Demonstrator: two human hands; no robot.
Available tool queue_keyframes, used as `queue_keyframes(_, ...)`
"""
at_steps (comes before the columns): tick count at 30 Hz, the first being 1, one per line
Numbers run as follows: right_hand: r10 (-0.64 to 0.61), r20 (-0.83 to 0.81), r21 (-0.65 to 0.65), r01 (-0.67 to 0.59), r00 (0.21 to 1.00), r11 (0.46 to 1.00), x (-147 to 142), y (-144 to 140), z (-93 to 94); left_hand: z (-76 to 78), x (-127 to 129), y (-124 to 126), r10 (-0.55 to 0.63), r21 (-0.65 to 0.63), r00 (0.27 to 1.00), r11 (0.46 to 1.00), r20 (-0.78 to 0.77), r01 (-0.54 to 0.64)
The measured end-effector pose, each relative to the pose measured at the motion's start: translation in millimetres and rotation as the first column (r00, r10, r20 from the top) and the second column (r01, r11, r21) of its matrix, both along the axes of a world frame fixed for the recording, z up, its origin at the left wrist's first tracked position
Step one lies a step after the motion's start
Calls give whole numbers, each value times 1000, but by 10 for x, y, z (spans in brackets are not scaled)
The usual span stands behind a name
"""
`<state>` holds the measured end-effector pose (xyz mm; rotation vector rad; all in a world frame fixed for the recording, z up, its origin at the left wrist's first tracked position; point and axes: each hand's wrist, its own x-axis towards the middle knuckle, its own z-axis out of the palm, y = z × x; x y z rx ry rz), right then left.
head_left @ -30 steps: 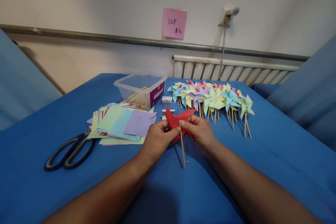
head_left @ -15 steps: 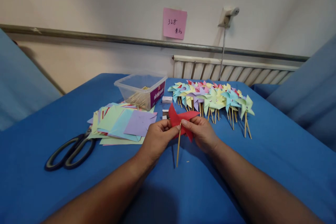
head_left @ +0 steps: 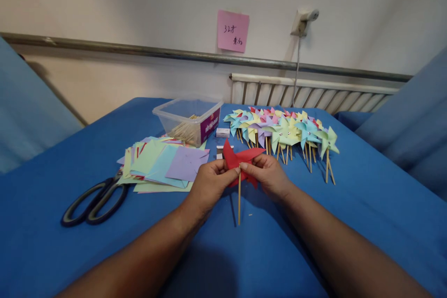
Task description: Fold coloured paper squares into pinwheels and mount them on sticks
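Between both hands is a red paper pinwheel [head_left: 240,157], its back turned to me, above the blue cloth. A thin wooden stick [head_left: 239,200] runs straight down from its centre. My left hand [head_left: 213,181] is closed on the pinwheel's left side, thumb pressed at the centre by the stick's top. From the right, my right hand [head_left: 267,174] grips it too, its thumb tip meeting the same spot. The fingers behind the paper are mostly hidden. Just beyond the pinwheel lies a small open box [head_left: 220,151], partly covered.
Left of my hands lie stacked coloured papers [head_left: 157,163] and dark-handled scissors [head_left: 94,202]. Behind stands a clear plastic tub [head_left: 174,116] of wooden sticks, beside a small white box [head_left: 222,132]. Several finished pinwheels [head_left: 286,132] lie at the back right. A radiator [head_left: 314,93] lines the wall.
The stick's lower end has swung slightly right, so it now hangs nearly upright. The red pinwheel has tilted a little; both hands keep their grip in almost the same place.
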<state>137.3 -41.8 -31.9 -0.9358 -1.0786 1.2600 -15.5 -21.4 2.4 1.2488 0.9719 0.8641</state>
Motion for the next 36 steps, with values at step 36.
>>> queue_keyframes(36, -52, -66, -103, 45, 996, 994, -46, -10, 29, -97, -1, 67, 12, -50, 1000, 999, 2, -12)
